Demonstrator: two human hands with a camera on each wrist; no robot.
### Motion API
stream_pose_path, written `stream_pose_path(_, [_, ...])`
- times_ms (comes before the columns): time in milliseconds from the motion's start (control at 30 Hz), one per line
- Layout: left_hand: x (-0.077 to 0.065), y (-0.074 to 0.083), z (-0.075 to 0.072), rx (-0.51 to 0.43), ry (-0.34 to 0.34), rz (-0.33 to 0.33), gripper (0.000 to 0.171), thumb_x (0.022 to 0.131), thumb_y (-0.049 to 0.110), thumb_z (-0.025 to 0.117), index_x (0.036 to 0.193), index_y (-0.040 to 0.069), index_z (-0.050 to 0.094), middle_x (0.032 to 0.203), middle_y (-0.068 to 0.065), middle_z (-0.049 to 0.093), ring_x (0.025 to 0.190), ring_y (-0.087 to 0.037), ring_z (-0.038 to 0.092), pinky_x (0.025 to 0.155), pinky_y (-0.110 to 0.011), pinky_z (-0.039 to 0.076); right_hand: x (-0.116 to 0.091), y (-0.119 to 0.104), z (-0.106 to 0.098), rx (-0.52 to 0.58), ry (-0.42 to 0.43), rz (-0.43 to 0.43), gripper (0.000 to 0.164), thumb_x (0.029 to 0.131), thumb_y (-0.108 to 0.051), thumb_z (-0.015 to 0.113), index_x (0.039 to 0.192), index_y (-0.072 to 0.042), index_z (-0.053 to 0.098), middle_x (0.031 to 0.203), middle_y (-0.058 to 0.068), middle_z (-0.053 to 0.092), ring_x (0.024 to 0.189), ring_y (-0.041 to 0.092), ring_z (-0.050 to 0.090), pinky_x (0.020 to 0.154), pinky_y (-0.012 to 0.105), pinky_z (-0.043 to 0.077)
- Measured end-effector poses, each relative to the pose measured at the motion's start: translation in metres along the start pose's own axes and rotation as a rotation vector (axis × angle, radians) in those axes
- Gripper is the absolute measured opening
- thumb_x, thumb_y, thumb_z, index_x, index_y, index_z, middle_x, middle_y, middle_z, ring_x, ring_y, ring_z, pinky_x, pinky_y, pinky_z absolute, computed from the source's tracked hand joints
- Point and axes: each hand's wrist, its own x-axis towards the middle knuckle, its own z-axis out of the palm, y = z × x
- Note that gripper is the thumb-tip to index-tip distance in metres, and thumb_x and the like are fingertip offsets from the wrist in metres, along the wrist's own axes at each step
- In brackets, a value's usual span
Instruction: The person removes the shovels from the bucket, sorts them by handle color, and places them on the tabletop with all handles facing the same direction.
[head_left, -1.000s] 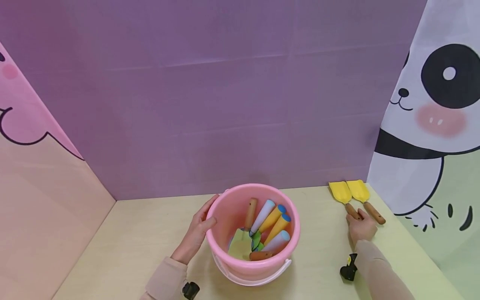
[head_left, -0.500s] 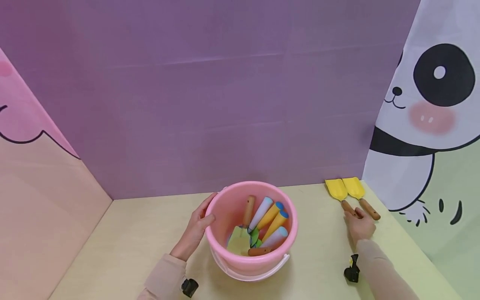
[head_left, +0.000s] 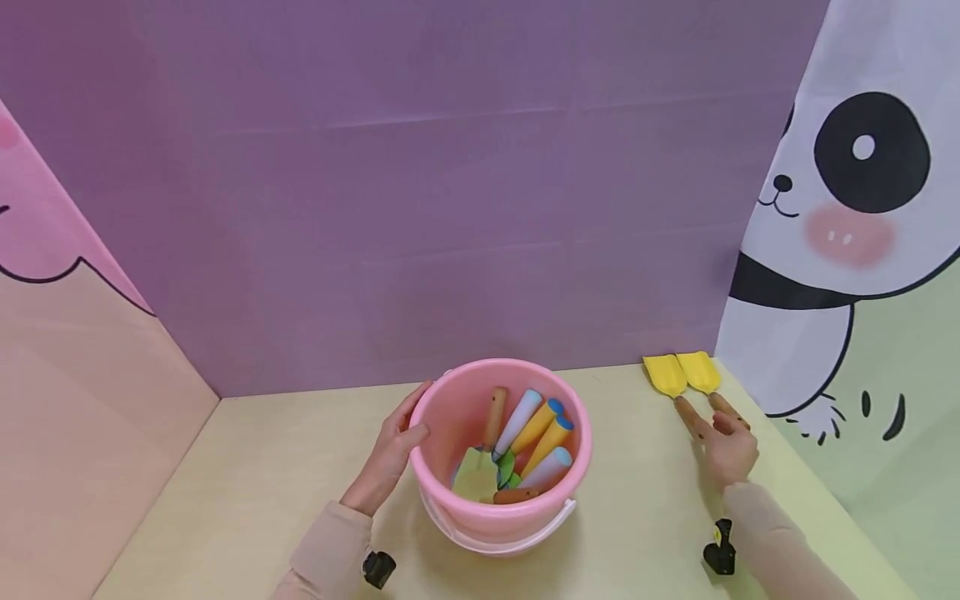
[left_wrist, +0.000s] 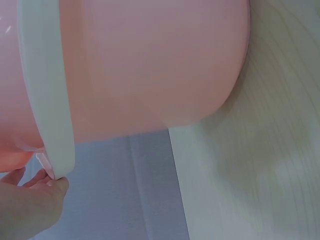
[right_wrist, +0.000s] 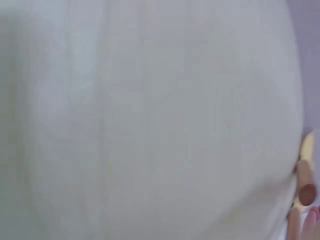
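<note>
A pink bucket (head_left: 442,400) with a white carrying handle stands in the middle of the table. My left hand (head_left: 390,454) grips its left rim, thumb over the edge; the left wrist view shows the fingers (left_wrist: 57,187) by the handle's hinge. Inside lie several small tools with wooden, lilac and orange grips (head_left: 553,442), and a yellow-green blade (head_left: 476,477). Two yellow toy shovels, the left one (head_left: 666,375) and the right one (head_left: 699,372), lie side by side at the back right. My right hand (head_left: 731,454) is at their wooden handles, fingers spread loosely.
A purple backdrop (head_left: 450,208) rises behind the table's back edge. Printed panels stand at both sides, a panda panel (head_left: 795,358) on the right and a pink-and-peach one (head_left: 75,400) on the left. Pale wooden tabletop (head_left: 292,450) shows around the bucket.
My right hand has loosened from the left shovel's handle and shifted slightly right, toward the other handle. My left hand keeps its grip on the bucket. The view has turned slightly right.
</note>
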Motion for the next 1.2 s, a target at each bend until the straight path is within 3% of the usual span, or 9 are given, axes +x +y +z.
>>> stream_pose_path(100, [0.0,0.0,-0.001,0.007,0.023,-0.005,0.062,0.083,0.005,0.04,0.144,0.012,0.029,0.149,-0.006,0.028,0.127,-0.025,0.036,0.09,-0.014,0.041,-0.003,-0.013,-0.003,0.031,0.01,-0.008,0.049,0.087,-0.027,0.058,0.13,-0.004,0.051,0.126,0.008,0.054,0.096,0.002,0.049,0.073,0.008,0.039])
stream_pose_path(200, [0.0,0.0,-0.002,0.017,0.039,-0.009,0.061,0.084,0.005,0.039,0.143,0.015,0.03,0.148,-0.004,0.029,0.128,-0.024,0.037,0.091,-0.015,0.042,-0.005,-0.024,-0.006,0.069,0.004,-0.016,0.047,0.087,-0.025,0.06,0.13,-0.008,0.052,0.112,-0.008,0.061,0.08,-0.012,0.045,0.068,0.002,0.038])
stream_pose_path(300, [0.002,0.001,-0.002,0.024,0.025,0.0,0.061,0.084,0.005,0.039,0.144,0.015,0.029,0.148,-0.004,0.028,0.129,-0.025,0.036,0.093,-0.018,0.041,-0.009,-0.035,-0.012,0.084,-0.04,-0.04,0.05,0.087,-0.029,0.059,0.131,-0.007,0.05,0.089,-0.026,0.057,0.078,-0.015,0.043,0.069,0.002,0.038])
stream_pose_path(467, [0.003,0.002,-0.001,0.008,0.01,0.004,0.061,0.084,0.004,0.039,0.144,0.011,0.028,0.149,-0.007,0.028,0.129,-0.026,0.035,0.092,-0.016,0.04,-0.021,-0.061,-0.021,0.084,-0.167,-0.124,0.055,0.086,-0.034,0.06,0.129,-0.002,0.05,0.076,-0.035,0.051,0.082,-0.016,0.045,0.072,0.004,0.038])
stream_pose_path(667, [0.003,0.001,-0.001,0.002,0.0,0.001,0.061,0.084,0.003,0.039,0.144,0.01,0.028,0.149,-0.007,0.027,0.13,-0.026,0.034,0.091,-0.013,0.04,-0.043,-0.105,-0.033,-0.02,-0.336,-0.376,0.056,0.088,-0.04,0.055,0.126,0.001,0.052,0.091,-0.03,0.054,0.085,-0.014,0.05,0.073,0.006,0.043])
stream_pose_path(900, [0.001,0.001,-0.001,0.013,0.007,0.001,0.061,0.084,0.004,0.04,0.144,0.011,0.029,0.149,-0.006,0.027,0.13,-0.026,0.035,0.092,-0.014,0.04,-0.061,-0.144,-0.031,-0.153,-0.523,-0.551,0.045,0.089,-0.035,0.056,0.122,-0.004,0.057,0.115,0.006,0.063,0.091,-0.009,0.054,0.078,0.013,0.046])
stream_pose_path(1000, [0.001,0.001,-0.002,0.013,0.014,0.003,0.061,0.084,0.004,0.04,0.143,0.013,0.03,0.148,-0.006,0.029,0.128,-0.026,0.036,0.091,-0.015,0.04,-0.065,-0.151,-0.019,-0.147,-0.6,-0.619,0.038,0.088,-0.025,0.059,0.118,0.0,0.059,0.114,0.016,0.063,0.093,0.002,0.06,0.08,0.019,0.05])
stream_pose_path(1200, [0.0,0.001,0.0,0.011,0.014,-0.006,0.061,0.084,0.004,0.039,0.144,0.012,0.029,0.148,-0.006,0.03,0.128,-0.026,0.037,0.091,-0.015,0.041,-0.076,-0.154,0.005,-0.205,-0.743,-0.742,0.035,0.087,-0.017,0.06,0.116,0.003,0.06,0.11,0.018,0.063,0.098,0.026,0.063,0.08,0.029,0.053])
